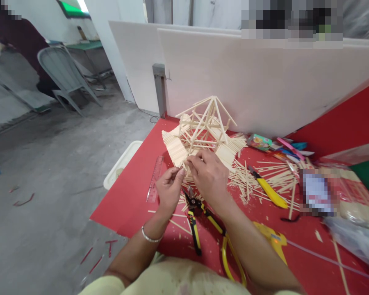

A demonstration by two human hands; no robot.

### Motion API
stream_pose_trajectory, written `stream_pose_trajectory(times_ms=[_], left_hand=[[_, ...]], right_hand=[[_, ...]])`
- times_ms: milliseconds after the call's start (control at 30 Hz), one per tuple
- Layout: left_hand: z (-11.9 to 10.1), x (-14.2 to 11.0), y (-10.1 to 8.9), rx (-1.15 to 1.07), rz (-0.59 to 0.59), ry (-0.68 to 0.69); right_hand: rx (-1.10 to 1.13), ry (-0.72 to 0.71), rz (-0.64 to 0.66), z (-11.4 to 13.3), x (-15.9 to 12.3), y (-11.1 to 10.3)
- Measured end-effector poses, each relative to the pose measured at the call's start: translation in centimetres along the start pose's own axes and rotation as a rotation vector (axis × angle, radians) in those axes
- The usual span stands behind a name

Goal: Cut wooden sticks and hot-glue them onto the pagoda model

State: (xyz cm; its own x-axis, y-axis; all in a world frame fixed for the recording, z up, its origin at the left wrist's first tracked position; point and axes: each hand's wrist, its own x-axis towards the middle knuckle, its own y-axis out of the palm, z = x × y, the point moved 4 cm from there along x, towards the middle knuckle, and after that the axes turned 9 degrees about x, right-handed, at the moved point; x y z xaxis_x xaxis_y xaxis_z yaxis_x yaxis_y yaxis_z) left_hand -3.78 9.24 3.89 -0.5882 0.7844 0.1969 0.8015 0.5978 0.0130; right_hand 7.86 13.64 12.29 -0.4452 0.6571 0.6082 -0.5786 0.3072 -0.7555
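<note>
A model frame of thin wooden sticks (207,127) stands on the red tabletop (126,205), with a peaked top and flat stick panels (175,149) spread round its base. At its near edge my left hand (170,188) pinches thumb and finger together. My right hand (210,174) is closed beside it, its fingertips almost meeting the left ones. Whatever lies between the fingers is too small to make out. Just below the hands lie pliers (198,209) with black and yellow handles. A clear ruler (155,180) rests left of my left hand.
Loose sticks (242,180) are heaped to the right, with a yellow cutter knife (270,190) on them. A yellow glue gun (272,239) lies by my right forearm. White boards (233,78) stand behind the table. A person (21,45) sits far left near a chair (63,71).
</note>
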Motion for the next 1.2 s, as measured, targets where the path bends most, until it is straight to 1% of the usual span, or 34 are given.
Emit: stream_pose_trajectory(times_ms=[233,500,733,933,1067,1200], left_hand=[[0.0,-0.1,0.0,-0.006,0.026,0.018],[-0.3,-0.1,0.0,-0.001,0.02,0.002],[-0.1,-0.1,0.0,0.001,0.015,0.01],[-0.2,-0.1,-0.1,-0.016,0.032,-0.005],[0.3,-0.2,-0.7,-0.065,0.036,-0.028],[1.2,-0.9,-1.5,-0.081,0.01,-0.037]], right_hand=[[-0.006,0.006,0.001,0.0,-0.1,0.0],[0.009,0.008,0.006,0.1,-0.1,-0.1],[0.005,0.009,0.022,0.1,0.0,-0.1],[0.041,0.046,0.012,-0.3,-0.2,-0.1],[0.099,0.083,-0.038,-0.7,-1.1,-0.9],[0.214,0.144,-0.022,-0.5,-3.0,-2.1]])
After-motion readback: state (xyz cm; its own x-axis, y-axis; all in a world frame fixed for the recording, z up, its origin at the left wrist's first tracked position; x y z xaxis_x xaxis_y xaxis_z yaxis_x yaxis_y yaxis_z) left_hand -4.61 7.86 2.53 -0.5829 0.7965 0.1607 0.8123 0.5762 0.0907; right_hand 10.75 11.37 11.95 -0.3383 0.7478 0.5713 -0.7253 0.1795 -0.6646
